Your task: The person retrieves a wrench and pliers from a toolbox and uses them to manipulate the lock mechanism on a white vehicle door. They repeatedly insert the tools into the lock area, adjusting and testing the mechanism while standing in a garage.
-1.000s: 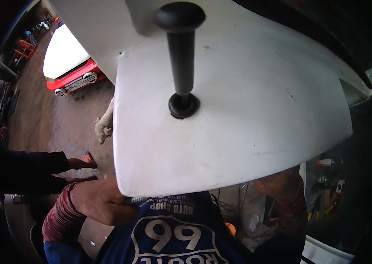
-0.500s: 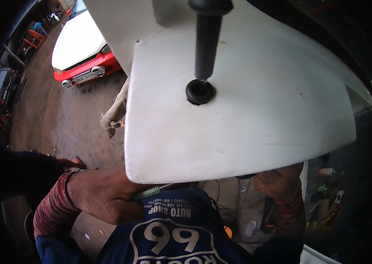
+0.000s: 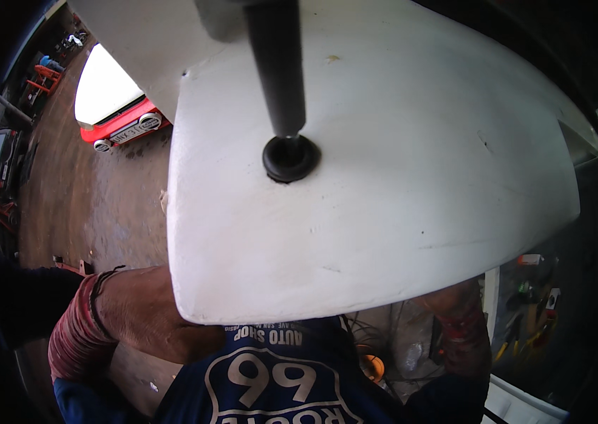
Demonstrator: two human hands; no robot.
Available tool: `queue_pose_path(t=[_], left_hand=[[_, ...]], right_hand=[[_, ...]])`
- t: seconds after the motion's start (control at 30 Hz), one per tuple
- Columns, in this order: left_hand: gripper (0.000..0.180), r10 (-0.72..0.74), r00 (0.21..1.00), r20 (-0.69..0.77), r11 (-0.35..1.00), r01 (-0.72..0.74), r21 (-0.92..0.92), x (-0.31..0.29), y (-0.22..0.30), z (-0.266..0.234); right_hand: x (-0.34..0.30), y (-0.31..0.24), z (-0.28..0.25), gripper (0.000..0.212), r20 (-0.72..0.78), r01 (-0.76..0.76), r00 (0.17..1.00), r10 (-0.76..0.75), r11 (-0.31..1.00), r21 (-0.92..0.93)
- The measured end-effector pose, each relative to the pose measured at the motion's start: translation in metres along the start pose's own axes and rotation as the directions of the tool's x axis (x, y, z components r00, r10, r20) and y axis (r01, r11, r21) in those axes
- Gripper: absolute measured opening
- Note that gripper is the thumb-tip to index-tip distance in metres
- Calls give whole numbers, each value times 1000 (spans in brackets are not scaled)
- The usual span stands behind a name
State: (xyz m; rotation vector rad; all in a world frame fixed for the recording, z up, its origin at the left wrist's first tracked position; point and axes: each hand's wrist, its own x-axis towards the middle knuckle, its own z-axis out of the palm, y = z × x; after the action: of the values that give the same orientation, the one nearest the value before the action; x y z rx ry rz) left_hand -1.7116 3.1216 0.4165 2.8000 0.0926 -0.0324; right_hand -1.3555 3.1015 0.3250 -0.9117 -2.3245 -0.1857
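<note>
A large white car body panel point(image 3: 384, 212) fills the middle of the view, with a black rod point(image 3: 278, 85) standing in a black rubber grommet point(image 3: 290, 161) on its face. My left hand point(image 3: 196, 342) reaches under the panel's near left corner, and its fingers are hidden there. The green-handled tool it held earlier is out of sight. Under the near edge further right is my right hand point(image 3: 454, 300), only partly visible, its fingers also covered by the panel.
A white car with a red bumper point(image 3: 126, 127) stands at the far left, and a dark vehicle point(image 3: 1, 155) nearer the rim. An orange-red stand point(image 3: 48, 78) is behind them. An orange round object point(image 3: 371, 367) lies below the panel. Yellow-handled tools point(image 3: 543, 332) are at right.
The panel and rod have shifted left in view, and the panel's near edge sits lower. My left hand has gone further under it, hiding the green-handled tool. A pale dog is now mostly hidden.
</note>
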Motion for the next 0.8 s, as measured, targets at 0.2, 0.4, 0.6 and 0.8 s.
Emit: queue_pose_path(t=[0.2, 0.4, 0.6, 0.8], left_hand=[[21, 56, 998, -3, 984, -55, 167, 17, -6, -9], [9, 74, 992, 98, 986, -87, 139, 9, -1, -1], [31, -106, 986, 130, 992, 114, -58, -1, 5, -7], [47, -417, 899, 133, 500, 349, -793, 4, -5, -13]], right_hand=[[1, 7, -5, 22, -15, 9, 1000, -10, 998, -68], [8, 5, -7, 28, 23, 51, 999, -49, 993, -108], [16, -2, -4, 34, 124, 86, 990, -72, 990, -115], [21, -9, -4, 41, 222, 127, 970, -97, 984, -123]])
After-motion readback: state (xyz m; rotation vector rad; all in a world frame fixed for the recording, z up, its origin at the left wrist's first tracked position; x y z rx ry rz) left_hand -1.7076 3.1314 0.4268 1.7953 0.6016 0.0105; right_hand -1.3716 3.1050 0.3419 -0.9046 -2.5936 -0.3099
